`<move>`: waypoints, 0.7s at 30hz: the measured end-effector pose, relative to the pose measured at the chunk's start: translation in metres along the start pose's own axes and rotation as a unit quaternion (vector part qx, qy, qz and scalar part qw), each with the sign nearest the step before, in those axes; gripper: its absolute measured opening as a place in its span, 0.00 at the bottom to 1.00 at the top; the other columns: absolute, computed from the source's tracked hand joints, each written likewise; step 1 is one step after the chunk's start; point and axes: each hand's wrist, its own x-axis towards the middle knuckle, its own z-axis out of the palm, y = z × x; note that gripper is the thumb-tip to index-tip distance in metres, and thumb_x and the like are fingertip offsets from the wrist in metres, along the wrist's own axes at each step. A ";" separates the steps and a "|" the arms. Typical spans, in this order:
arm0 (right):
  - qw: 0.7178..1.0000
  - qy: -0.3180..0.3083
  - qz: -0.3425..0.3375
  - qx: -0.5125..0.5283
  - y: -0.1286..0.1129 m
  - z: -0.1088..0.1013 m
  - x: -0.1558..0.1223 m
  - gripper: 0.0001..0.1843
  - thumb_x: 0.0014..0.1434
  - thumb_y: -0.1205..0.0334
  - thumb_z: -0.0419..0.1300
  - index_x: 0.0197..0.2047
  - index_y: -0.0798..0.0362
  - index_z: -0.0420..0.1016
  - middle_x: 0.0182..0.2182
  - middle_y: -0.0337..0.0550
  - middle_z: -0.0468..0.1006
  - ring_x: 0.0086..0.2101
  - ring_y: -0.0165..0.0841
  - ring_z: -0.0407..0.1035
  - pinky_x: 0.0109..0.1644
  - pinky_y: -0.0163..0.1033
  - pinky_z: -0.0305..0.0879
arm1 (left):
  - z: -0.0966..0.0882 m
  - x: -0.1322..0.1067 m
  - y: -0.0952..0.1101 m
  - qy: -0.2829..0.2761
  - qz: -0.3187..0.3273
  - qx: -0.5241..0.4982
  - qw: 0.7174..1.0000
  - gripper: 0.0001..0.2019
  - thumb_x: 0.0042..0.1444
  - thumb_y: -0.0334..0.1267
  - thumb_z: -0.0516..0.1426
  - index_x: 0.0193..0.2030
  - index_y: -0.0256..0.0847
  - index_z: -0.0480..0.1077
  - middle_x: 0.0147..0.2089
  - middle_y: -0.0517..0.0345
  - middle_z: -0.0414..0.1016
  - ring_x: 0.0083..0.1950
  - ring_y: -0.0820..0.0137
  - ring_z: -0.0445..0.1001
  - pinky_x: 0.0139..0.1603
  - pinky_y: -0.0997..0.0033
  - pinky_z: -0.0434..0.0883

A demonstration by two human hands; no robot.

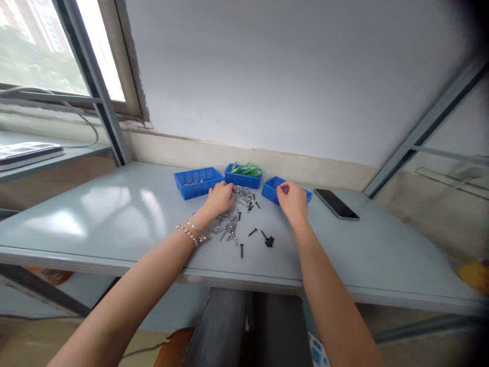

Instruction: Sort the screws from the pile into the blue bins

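Note:
My left hand (221, 199), with bracelets at the wrist, reaches down at the edge of a heap of silver nail-like fasteners (228, 227). Its fingers are curled together, and whatever is between them is hidden. Over the small right-hand blue bin (270, 189) is my right hand (294, 200), thumb and forefinger pinched at the bin's opening. I cannot make out anything in that pinch. Several black screws (242, 251) lie loose in front, with a small cluster of black screws (269, 241) among them. More silver fasteners (244, 193) spread between the hands.
A blue bin (191, 189) at left holds some silver pieces. Behind the heap, another blue bin (243, 180) contains green plastic-looking pieces (249, 169). A phone (336, 205) lies to the right on the grey table (126, 224). Metal uprights stand at both sides.

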 end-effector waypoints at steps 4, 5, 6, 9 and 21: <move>0.999 0.025 0.032 -0.018 0.009 -0.004 0.005 0.09 0.50 0.62 0.51 0.29 0.54 0.71 0.25 0.46 0.71 0.28 0.34 0.64 0.32 0.38 0.57 | -0.004 -0.002 0.000 0.001 -0.048 0.048 0.998 0.11 0.51 0.38 0.50 0.42 0.40 0.66 0.45 0.44 0.64 0.50 0.53 0.59 0.43 0.54 0.61; 0.999 0.028 0.038 -0.022 0.011 -0.005 0.007 0.09 0.50 0.62 0.51 0.29 0.54 0.71 0.25 0.46 0.71 0.28 0.34 0.64 0.32 0.38 0.57 | -0.005 -0.002 0.000 0.001 -0.053 0.051 0.997 0.12 0.51 0.38 0.50 0.42 0.40 0.66 0.45 0.44 0.64 0.50 0.53 0.59 0.44 0.54 0.61; 0.998 0.029 0.044 -0.024 0.013 -0.006 0.008 0.09 0.50 0.62 0.51 0.29 0.54 0.71 0.26 0.46 0.71 0.29 0.35 0.64 0.32 0.38 0.57 | -0.005 -0.002 0.000 -0.001 -0.058 0.054 0.997 0.12 0.51 0.38 0.50 0.42 0.40 0.66 0.45 0.44 0.64 0.50 0.53 0.59 0.44 0.54 0.61; 0.997 0.022 0.067 -0.026 0.018 -0.009 0.010 0.08 0.49 0.62 0.52 0.30 0.54 0.71 0.27 0.47 0.72 0.31 0.36 0.65 0.33 0.39 0.58 | -0.003 -0.001 -0.002 -0.013 -0.066 0.059 0.996 0.13 0.50 0.37 0.50 0.42 0.38 0.66 0.45 0.42 0.64 0.50 0.52 0.60 0.43 0.52 0.62; 0.985 -0.048 0.149 -0.072 0.029 -0.004 0.012 0.10 0.48 0.67 0.52 0.32 0.52 0.74 0.31 0.53 0.73 0.32 0.42 0.68 0.30 0.42 0.60 | 0.002 0.001 -0.006 -0.048 -0.009 -0.001 0.999 0.11 0.47 0.32 0.51 0.39 0.39 0.68 0.41 0.46 0.68 0.46 0.57 0.65 0.43 0.58 0.64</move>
